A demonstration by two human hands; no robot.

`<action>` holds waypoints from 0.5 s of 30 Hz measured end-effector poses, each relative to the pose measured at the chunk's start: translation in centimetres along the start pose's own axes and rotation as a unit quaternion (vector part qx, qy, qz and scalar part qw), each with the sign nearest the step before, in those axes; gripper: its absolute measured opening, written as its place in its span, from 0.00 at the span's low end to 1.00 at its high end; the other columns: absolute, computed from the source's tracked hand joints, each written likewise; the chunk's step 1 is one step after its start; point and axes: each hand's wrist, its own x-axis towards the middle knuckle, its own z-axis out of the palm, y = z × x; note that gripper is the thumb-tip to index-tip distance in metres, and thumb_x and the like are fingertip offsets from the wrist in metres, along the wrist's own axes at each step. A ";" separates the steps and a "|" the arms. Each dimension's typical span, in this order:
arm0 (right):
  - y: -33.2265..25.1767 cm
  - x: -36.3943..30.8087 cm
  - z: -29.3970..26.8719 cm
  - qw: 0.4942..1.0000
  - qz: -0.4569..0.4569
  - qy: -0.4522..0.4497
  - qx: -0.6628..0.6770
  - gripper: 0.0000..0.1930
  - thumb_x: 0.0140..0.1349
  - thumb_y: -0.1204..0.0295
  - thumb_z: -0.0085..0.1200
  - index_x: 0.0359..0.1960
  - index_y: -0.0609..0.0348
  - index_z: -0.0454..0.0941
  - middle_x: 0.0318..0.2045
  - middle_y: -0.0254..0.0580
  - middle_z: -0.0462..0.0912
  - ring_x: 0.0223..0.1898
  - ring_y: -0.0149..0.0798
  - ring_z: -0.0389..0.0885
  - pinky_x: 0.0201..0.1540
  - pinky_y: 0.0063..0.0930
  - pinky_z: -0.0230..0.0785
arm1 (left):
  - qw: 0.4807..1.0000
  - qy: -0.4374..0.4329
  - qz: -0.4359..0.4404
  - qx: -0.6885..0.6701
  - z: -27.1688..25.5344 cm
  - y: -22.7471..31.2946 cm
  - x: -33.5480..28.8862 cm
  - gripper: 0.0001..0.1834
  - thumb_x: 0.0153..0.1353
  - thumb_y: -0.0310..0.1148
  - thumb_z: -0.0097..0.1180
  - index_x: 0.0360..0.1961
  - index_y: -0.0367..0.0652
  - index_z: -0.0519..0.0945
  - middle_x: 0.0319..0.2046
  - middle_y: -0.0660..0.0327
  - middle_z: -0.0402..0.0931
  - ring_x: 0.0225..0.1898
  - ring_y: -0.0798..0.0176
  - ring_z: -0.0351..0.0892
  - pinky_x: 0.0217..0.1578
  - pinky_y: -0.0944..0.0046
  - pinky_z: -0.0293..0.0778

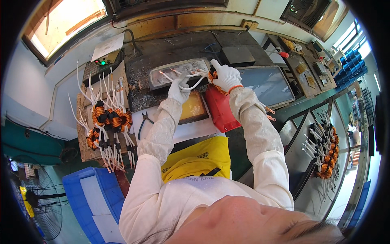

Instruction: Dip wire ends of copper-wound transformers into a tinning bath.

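In my gloved right hand (227, 77) is a ring-shaped coil (212, 78) wound with copper-orange wire, partly covered by the fingers. White-sleeved leads (196, 83) run from it toward the left, with bare copper ends. My left hand (179, 90), gloved too, closes round these leads and bends one into a loop. Both hands are above the near edge of a shallow rectangular metal pan (156, 78) with a silvery surface inside. Below and between the forearms, a tray holding an amber-yellow block (192, 108) stands beside a red plastic bin (221, 109).
Pliers (143, 123) lie left of my left forearm. Several coils with leads (122, 120) crowd a board at left; more coils (327, 156) rest on a rack at right. A grey metal box (237, 56) and a grey-blue panel (266, 85) occupy the bench's right side.
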 end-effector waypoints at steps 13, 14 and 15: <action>-0.8 1.9 0.1 0.999 -0.024 -0.003 -0.031 0.35 0.49 0.59 0.65 0.60 0.44 0.63 0.36 0.50 0.84 0.39 0.54 0.84 0.39 0.48 0.76 | 0.999 -0.052 -0.001 -0.001 -0.9 0.5 0.7 0.20 0.61 0.27 0.46 0.56 0.42 0.73 0.51 0.52 0.78 0.16 0.74 0.63 0.16 0.76 0.64; -0.7 2.0 0.2 0.999 -0.024 -0.001 -0.032 0.35 0.49 0.59 0.65 0.60 0.44 0.63 0.36 0.50 0.84 0.39 0.54 0.84 0.39 0.48 0.76 | 1.000 -0.010 0.003 0.002 -0.3 0.2 0.5 0.20 0.61 0.27 0.47 0.55 0.42 0.74 0.47 0.54 0.79 0.16 0.74 0.62 0.15 0.76 0.61; -0.6 2.2 0.3 0.999 -0.019 -0.010 -0.034 0.36 0.48 0.59 0.66 0.60 0.44 0.63 0.36 0.50 0.84 0.39 0.54 0.84 0.39 0.48 0.76 | 0.999 0.033 0.008 0.004 0.2 0.0 0.3 0.20 0.61 0.27 0.48 0.55 0.42 0.75 0.44 0.56 0.80 0.15 0.75 0.62 0.13 0.76 0.58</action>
